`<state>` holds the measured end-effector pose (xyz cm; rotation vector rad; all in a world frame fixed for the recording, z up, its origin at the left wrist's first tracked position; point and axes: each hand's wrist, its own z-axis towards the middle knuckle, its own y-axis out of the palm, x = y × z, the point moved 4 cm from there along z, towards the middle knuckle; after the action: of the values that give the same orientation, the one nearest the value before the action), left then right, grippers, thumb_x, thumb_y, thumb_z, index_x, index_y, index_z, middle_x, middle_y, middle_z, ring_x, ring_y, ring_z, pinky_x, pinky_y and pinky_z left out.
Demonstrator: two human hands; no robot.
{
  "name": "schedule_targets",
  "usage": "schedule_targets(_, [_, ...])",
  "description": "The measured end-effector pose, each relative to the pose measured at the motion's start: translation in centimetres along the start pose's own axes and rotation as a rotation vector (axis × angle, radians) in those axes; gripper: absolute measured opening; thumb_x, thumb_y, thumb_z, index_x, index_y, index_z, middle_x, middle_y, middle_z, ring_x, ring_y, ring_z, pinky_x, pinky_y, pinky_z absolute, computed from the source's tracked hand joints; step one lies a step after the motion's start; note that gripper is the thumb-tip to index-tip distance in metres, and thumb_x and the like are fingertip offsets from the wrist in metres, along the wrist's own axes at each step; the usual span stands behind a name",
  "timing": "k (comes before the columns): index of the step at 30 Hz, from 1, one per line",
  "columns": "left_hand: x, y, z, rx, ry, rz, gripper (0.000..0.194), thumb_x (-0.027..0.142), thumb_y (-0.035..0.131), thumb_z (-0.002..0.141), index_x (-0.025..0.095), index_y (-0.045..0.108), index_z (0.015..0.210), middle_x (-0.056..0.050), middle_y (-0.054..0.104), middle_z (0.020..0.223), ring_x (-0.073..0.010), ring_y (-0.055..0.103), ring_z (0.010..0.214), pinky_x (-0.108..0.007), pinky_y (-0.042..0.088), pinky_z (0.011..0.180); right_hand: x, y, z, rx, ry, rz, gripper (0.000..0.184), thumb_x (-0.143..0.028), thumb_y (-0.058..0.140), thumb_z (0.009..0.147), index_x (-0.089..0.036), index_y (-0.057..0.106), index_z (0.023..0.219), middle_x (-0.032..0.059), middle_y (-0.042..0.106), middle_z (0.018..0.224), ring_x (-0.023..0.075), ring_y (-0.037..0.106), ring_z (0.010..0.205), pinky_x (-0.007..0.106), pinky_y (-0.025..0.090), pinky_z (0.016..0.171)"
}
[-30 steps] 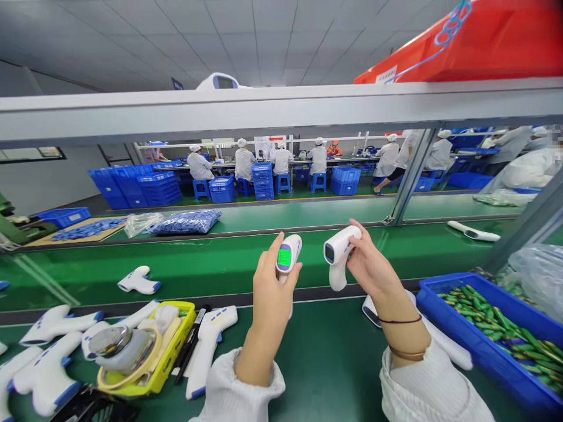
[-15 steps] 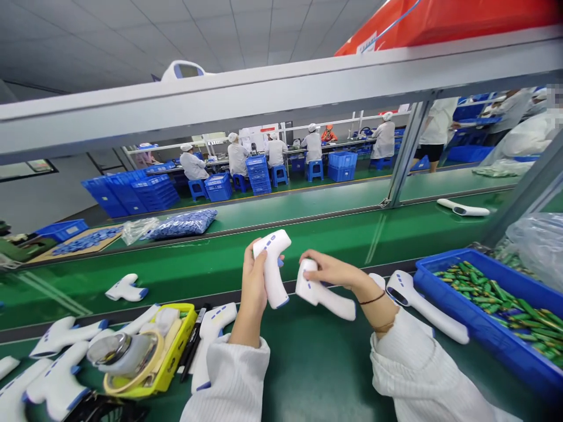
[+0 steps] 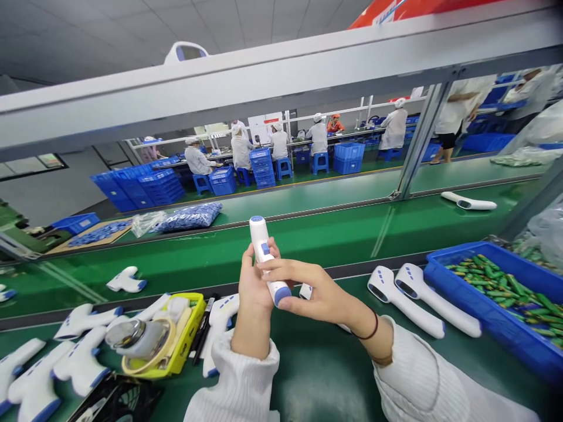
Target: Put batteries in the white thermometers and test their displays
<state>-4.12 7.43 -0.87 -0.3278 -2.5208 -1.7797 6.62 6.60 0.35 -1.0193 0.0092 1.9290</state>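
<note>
My left hand (image 3: 254,287) grips a white infrared thermometer (image 3: 262,258) upright, its blue-capped end pointing down. The fingers of my right hand (image 3: 316,296) rest on that lower end. Under my right hand, a white thermometer (image 3: 305,291) lies partly hidden on the green bench. Two more thermometers (image 3: 404,299) lie to its right. Left of my hands are several others (image 3: 81,322) and a yellow tray (image 3: 187,334) holding a roll of tape (image 3: 145,346).
A blue crate (image 3: 497,328) of green cylindrical parts stands at the right. A green conveyor belt (image 3: 308,240) crosses ahead under a grey metal shelf (image 3: 264,76). Beyond it, co-workers in white sit among stacked blue crates (image 3: 160,187).
My right hand no longer holds its own thermometer and has moved onto the one in my left hand. That thermometer has turned upright, and the head camera has swung slightly.
</note>
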Motion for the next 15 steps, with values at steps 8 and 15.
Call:
schedule_targets(8, [0.6, 0.4, -1.0, 0.0, 0.08, 0.019, 0.027, 0.03, 0.039, 0.1, 0.009, 0.057, 0.098, -0.001, 0.062, 0.064, -0.0072, 0.061, 0.048, -0.013, 0.051, 0.047, -0.2, 0.6, 0.3, 0.015, -0.104, -0.034, 0.03, -0.035, 0.061, 0.095, -0.024, 0.064, 0.123, 0.0071, 0.066, 0.126, 0.0198, 0.062, 0.118, 0.033, 0.049, 0.102])
schedule_targets(15, [1.2, 0.8, -2.1, -0.029, 0.218, -0.024, 0.032, 0.032, 0.034, 0.102, 0.009, 0.056, 0.1, -0.003, 0.064, 0.068, -0.0066, 0.063, 0.052, -0.012, 0.054, 0.053, -1.7, 2.1, -2.0, 0.295, -0.676, -0.819, 0.021, -0.029, 0.062, 0.094, -0.02, 0.062, 0.113, 0.0122, 0.068, 0.124, 0.0218, 0.057, 0.127, 0.034, 0.052, 0.102])
